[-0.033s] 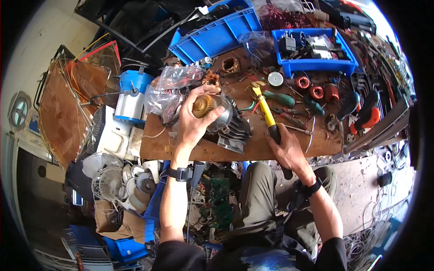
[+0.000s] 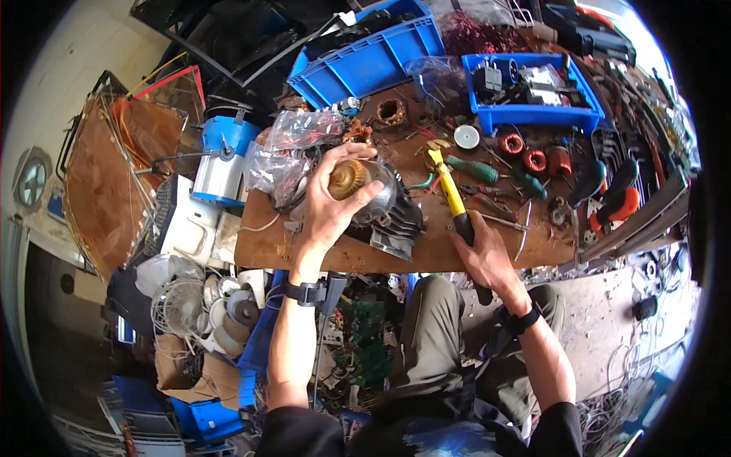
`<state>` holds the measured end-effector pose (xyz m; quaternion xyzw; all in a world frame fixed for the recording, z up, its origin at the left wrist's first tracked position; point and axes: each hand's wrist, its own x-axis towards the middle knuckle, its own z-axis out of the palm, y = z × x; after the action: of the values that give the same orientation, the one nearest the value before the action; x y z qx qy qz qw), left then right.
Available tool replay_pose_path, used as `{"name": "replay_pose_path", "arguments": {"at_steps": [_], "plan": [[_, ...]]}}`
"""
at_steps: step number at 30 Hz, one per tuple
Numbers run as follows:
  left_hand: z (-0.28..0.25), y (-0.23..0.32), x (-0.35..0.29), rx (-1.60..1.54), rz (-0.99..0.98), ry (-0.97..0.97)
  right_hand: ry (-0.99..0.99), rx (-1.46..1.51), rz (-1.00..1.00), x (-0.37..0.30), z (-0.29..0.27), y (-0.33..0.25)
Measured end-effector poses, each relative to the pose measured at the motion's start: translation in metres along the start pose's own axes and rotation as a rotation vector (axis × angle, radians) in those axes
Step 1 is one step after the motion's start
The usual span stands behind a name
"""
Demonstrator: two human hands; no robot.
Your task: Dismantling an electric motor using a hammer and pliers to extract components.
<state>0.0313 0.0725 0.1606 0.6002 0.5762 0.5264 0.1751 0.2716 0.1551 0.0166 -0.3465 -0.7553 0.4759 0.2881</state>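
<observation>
My left hand [image 2: 327, 199] is curled around a motor part with a round, ridged, copper-coloured end [image 2: 348, 178]. Its fingers and thumb hide some of the part. Against it is a dark, finned metal housing [image 2: 397, 225], near the front edge of the workbench [image 2: 293, 250]. My right hand [image 2: 484, 251] is closed around the black grip of a long yellow-and-black hand tool [image 2: 451, 190]. The tool points away from me, its narrow yellow head over the bench; I cannot make out the exact kind. A green-handled screwdriver [image 2: 474, 168] lies just right of that head.
Behind stand two blue crates [image 2: 373, 61] [image 2: 537, 116], the right one holding electrical parts. Red wire coils [image 2: 534, 160], a white disc [image 2: 466, 137] and pliers [image 2: 495, 204] lie at the right. Clear plastic bags [image 2: 285, 156] and a blue-and-silver motor [image 2: 222, 164] are at left.
</observation>
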Motion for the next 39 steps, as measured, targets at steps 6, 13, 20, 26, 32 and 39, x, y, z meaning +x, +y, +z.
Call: {"name": "replay_pose_path", "arguments": {"at_steps": [6, 13, 20, 26, 32, 39], "plan": [[-0.014, -0.007, 0.002, -0.119, 0.003, -0.02, 0.023, -0.033, -0.01, 0.001, -0.001, 0.003], [-0.015, -0.006, -0.01, -0.167, 0.089, -0.059, 0.001, -0.033, -0.087, 0.002, -0.004, 0.014], [-0.03, -0.03, -0.011, -0.344, 0.099, 0.042, 0.076, 0.213, -0.062, -0.015, -0.019, -0.028], [-0.022, -0.029, -0.013, -0.229, 0.08, 0.086, 0.015, 0.24, 0.094, -0.036, -0.065, -0.136], [-0.017, -0.042, -0.01, -0.109, 0.118, 0.13, 0.013, 0.178, 0.17, -0.058, -0.064, -0.173], [-0.015, -0.038, -0.01, -0.101, 0.153, 0.144, -0.108, 0.361, 0.231, -0.071, -0.061, -0.206]]}}
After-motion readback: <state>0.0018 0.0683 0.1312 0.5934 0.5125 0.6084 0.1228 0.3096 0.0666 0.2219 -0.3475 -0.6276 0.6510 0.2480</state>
